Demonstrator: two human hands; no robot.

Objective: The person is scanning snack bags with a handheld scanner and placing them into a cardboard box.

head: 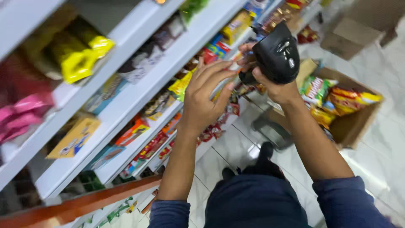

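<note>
right hand (270, 82) is gripping a black scanner (277, 52), aiming it at the shelf (139, 95) at eleven o'clock; left hand (204, 99) is spreading wide, empty, steadying the tag.

Black scanner (277, 54) in right hand (270, 82)

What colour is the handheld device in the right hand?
Black, glossy; the handheld device in the right hand shows best in the head view.

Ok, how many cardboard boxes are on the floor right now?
2. One open cardboard box full of snack packets sits on the floor beside the right hand. A second box lies farther along the aisle, top right. Others may be out of frame.
</note>
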